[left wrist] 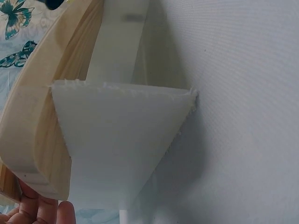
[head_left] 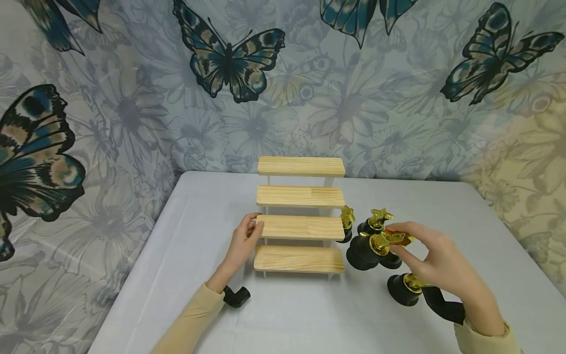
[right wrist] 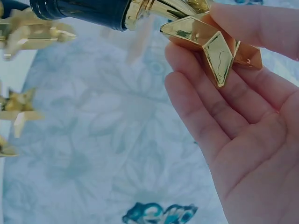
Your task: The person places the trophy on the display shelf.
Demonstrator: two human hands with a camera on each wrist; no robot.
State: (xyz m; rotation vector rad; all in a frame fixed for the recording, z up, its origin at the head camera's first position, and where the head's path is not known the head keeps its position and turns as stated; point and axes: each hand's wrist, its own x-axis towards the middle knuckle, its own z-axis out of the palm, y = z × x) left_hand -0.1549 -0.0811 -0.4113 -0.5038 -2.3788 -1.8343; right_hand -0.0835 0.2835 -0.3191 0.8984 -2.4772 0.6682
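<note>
A four-tier wooden display stand (head_left: 300, 227) with pale side supports (left wrist: 121, 140) stands mid-table. My left hand (head_left: 245, 236) grips the left end of its second board from the bottom, with fingertips curled against the wood in the left wrist view. My right hand (head_left: 435, 255) pinches a gold star trophy (head_left: 363, 253) by its star top, thumb on one side and fingers on the other. This trophy is tilted, its black base pointing toward the stand. In the right wrist view its shiny gold star (right wrist: 218, 58) sits between thumb and fingers.
Behind the held trophy stand other star trophies (head_left: 375, 222), one (head_left: 347, 231) close by the stand's right side. Another trophy (head_left: 403, 291) is nearer the front, partly behind my right wrist's black strap mount (head_left: 442, 306). White cloth covers the table (head_left: 283, 314); butterfly-patterned fabric (head_left: 292, 118) hangs behind.
</note>
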